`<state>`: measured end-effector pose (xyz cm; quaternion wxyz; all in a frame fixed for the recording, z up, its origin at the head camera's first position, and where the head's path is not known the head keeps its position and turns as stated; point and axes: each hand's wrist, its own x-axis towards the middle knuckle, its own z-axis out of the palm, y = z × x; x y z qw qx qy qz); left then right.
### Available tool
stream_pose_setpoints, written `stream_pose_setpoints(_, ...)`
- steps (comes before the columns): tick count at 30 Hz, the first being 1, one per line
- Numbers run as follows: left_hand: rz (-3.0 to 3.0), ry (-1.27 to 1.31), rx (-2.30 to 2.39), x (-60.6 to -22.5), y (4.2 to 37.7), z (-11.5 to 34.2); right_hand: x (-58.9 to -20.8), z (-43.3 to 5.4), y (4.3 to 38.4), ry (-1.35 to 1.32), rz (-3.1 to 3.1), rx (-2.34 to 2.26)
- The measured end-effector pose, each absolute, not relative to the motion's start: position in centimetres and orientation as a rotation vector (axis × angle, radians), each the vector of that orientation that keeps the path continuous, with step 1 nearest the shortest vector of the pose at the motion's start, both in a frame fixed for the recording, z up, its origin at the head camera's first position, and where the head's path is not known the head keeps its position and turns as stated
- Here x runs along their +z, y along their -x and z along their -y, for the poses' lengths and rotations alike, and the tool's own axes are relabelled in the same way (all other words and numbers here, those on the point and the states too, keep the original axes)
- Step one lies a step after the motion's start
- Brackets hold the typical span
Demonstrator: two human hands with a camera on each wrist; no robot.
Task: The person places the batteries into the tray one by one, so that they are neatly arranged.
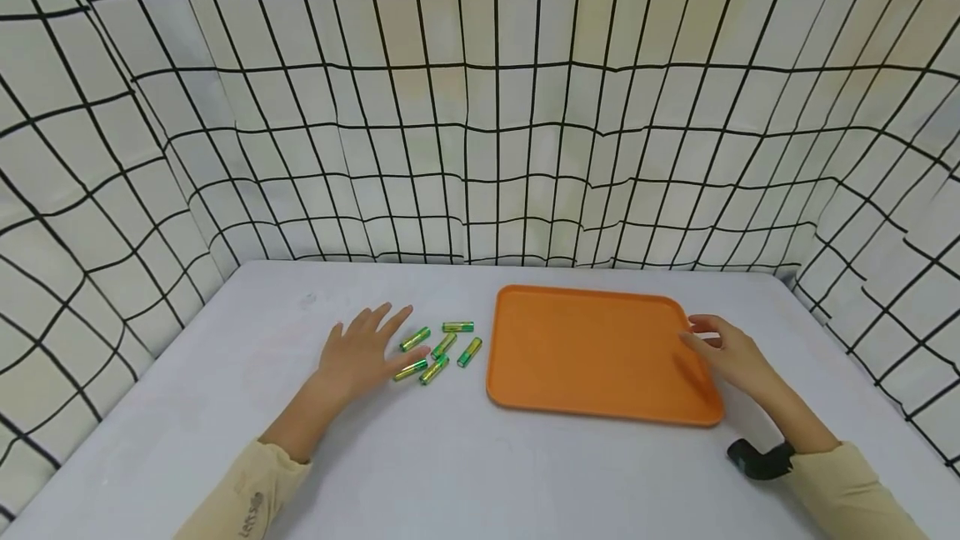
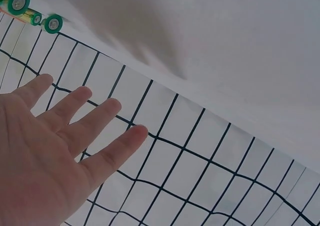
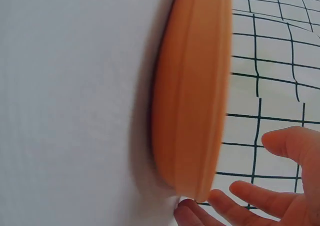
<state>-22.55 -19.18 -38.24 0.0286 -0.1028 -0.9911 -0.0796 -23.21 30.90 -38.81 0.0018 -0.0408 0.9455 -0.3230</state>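
My left hand (image 1: 356, 359) hovers with fingers spread just left of a loose group of several green-and-gold batteries (image 1: 444, 346). Its thumb overlaps the nearer ones in the head view. The left wrist view catches some battery ends (image 2: 52, 23) at its upper corner, apart from the fingers, and the palm holds nothing. An orange tray (image 1: 592, 357) lies flat to the right of the batteries, bare inside. At its right edge is my right hand (image 1: 731, 357), fingertips right at the rim. In the right wrist view, the thumb (image 3: 287, 141) stands away from the tray's side.
A white table (image 1: 480, 482) carries everything. White walls with a black grid (image 1: 517, 98) enclose it at the back and both sides. A black wrist device (image 1: 759, 461) sits at the right cuff. Both arms wear beige sleeves (image 1: 247, 482).
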Motion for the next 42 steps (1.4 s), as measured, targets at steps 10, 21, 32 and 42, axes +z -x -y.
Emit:
stream_pose_setpoints(10, 3.028, 0.322, -0.25, -38.3, 21.8, 19.8, -38.8, -31.3, 23.4, 0.063, -2.946, -1.057)
stream_pose_setpoints(21, 2.956, 0.303, -0.38, -38.2, 20.7, 19.7, -39.8, -31.9, 23.4, 0.117, -2.941, -1.095)
stream_pose_setpoints(32, 2.975, 0.298, -0.625, -38.0, 20.3, 20.1, -39.9, -32.6, 23.3, 0.121, -2.936, -1.092)
stream_pose_setpoints(42, 2.971, 0.265, -0.677, -38.2, 19.6, 19.8, -40.3, -32.8, 22.9, 0.06, -2.892, -1.135)
